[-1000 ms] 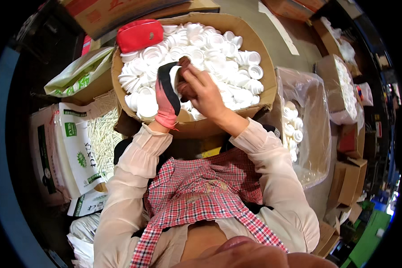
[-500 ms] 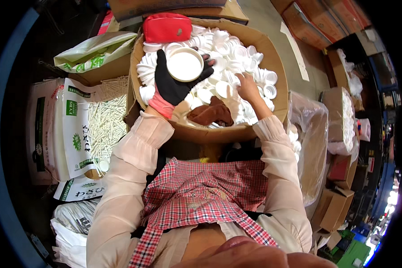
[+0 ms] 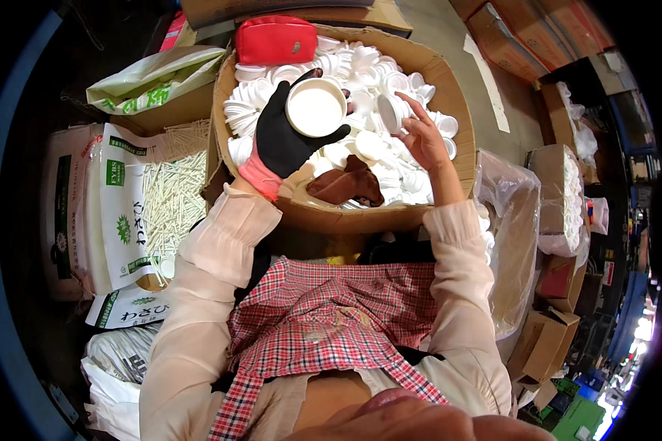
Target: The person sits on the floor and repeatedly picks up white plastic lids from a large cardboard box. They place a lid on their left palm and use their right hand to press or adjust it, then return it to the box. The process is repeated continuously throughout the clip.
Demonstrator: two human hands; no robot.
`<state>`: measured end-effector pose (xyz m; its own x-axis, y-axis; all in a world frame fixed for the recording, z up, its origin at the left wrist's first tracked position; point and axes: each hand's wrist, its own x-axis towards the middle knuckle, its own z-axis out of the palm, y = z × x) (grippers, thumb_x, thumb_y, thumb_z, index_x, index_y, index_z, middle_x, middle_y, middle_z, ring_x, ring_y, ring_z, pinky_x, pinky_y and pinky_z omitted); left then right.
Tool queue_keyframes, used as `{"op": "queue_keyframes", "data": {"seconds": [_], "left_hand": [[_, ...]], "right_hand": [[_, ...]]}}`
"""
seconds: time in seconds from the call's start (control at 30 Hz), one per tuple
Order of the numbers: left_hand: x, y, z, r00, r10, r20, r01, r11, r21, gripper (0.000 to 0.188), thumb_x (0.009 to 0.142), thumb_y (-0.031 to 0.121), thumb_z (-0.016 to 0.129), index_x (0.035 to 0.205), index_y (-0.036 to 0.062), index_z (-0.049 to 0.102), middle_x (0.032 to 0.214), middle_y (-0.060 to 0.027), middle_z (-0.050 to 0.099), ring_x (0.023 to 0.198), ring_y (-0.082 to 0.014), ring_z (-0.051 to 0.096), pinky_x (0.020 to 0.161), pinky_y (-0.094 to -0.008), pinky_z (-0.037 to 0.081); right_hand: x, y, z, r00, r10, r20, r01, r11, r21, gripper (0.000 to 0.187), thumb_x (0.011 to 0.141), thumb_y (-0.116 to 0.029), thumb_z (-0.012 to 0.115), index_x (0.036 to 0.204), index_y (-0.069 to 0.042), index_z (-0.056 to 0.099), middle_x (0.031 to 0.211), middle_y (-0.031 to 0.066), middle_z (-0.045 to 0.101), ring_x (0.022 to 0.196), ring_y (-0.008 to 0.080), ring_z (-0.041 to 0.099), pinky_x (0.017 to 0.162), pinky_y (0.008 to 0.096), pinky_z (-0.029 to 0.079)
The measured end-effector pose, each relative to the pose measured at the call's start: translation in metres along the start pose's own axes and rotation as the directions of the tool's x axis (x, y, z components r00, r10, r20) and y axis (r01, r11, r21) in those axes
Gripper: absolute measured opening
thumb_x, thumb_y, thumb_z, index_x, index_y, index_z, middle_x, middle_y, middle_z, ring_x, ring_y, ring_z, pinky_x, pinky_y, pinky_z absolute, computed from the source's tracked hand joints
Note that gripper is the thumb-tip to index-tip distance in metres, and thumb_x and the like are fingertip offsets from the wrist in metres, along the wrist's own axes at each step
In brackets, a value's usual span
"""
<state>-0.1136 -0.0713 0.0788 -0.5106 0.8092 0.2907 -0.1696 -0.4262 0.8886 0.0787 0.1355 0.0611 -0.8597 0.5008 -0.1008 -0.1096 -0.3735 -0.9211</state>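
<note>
My left hand [image 3: 285, 136], in a black glove with a pink cuff, holds a shallow, round, white plastic lid [image 3: 315, 108], its hollow side facing up. To the right, my bare right hand [image 3: 424, 140] grips a second white lid [image 3: 391, 113], tilted on edge, between thumb and fingers. Both hands are over a large cardboard box [image 3: 449, 88] heaped with white round lids [image 3: 371, 147]. A crumpled brown glove or cloth [image 3: 346, 184] lies on the lids near the box's front edge.
A red pouch [image 3: 276, 40] rests at the box's far left. On the left, an open printed bag [image 3: 125, 213] stands beside many thin white sticks [image 3: 173, 198]. Clear plastic covers a carton [image 3: 511, 242] on the right; more cardboard boxes [image 3: 544, 342] stand beyond it.
My right hand has risen from the pile, bringing up a lid tilted on edge. The left hand has shifted slightly right, its lid still held.
</note>
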Motion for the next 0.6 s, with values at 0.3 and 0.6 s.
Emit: {"op": "queue_keyframes", "data": {"seconds": [0.3, 0.6], "left_hand": [[-0.015, 0.015, 0.031, 0.863, -0.157, 0.479, 0.500, 0.143, -0.854, 0.069, 0.098, 0.053, 0.030, 0.145, 0.0032, 0.027, 0.148, -0.0270, 0.029, 0.135, -0.0481, 0.032, 0.106, -0.0609, 0.030], [-0.024, 0.006, 0.049, 0.977, -0.125, 0.173, 0.137, 0.989, -0.063, 0.058, 0.088, 0.037, 0.064, 0.134, 0.0058, 0.047, 0.127, -0.0110, 0.059, 0.116, -0.0208, 0.057, 0.099, -0.0366, 0.042]], "right_hand": [[-0.066, -0.020, 0.075, 0.986, -0.159, 0.059, 0.132, 0.939, 0.316, 0.065, 0.084, -0.018, 0.062, 0.142, -0.006, 0.034, 0.131, 0.0118, 0.051, 0.116, 0.0257, 0.055, 0.092, 0.0390, 0.050], [-0.066, -0.003, 0.056, 0.984, 0.158, 0.083, -0.167, 0.979, 0.120, 0.048, 0.093, -0.025, 0.060, 0.132, -0.003, 0.043, 0.113, 0.0141, 0.058, 0.089, 0.0234, 0.065, 0.065, 0.0312, 0.057]]}}
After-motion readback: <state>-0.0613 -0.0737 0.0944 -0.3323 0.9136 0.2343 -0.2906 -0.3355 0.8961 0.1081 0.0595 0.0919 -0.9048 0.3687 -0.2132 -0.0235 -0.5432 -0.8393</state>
